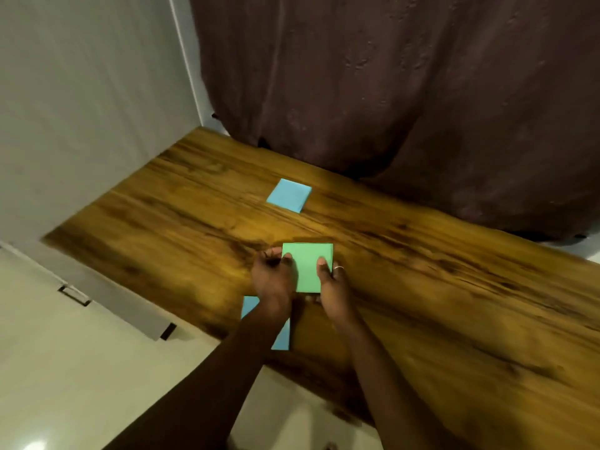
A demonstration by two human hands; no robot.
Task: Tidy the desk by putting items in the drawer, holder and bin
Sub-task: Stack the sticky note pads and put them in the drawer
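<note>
At the far left, beyond the desk's left edge, a pale cabinet front (pixel 48 319) carries a small metal handle (pixel 74 295). The wooden desk (pixel 422 303) runs from the upper left to the lower right, its far edge against a dark brown curtain (pixel 389 76). Near the desk's front edge a blue sticky-note pad (pixel 281 339) lies flat, mostly hidden under the left forearm. Just above it, the left hand (pixel 272 280) grips the left edge of a green sticky-note pad (pixel 308 267), thumb pressed on top and the other fingers curled beside and beneath the pad. Whether the pad rests on the desk or is lifted just clear of it cannot be told; it sits over the middle of the desk, nearer the front edge than the back. The right hand (pixel 334 284) pinches the pad's right edge, thumb on top and fingers underneath, with a thin ring (pixel 338 267) showing on one finger. Farther back, toward the curtain side, a second blue sticky-note pad (pixel 289 195) lies flat and well apart from both hands.
</note>
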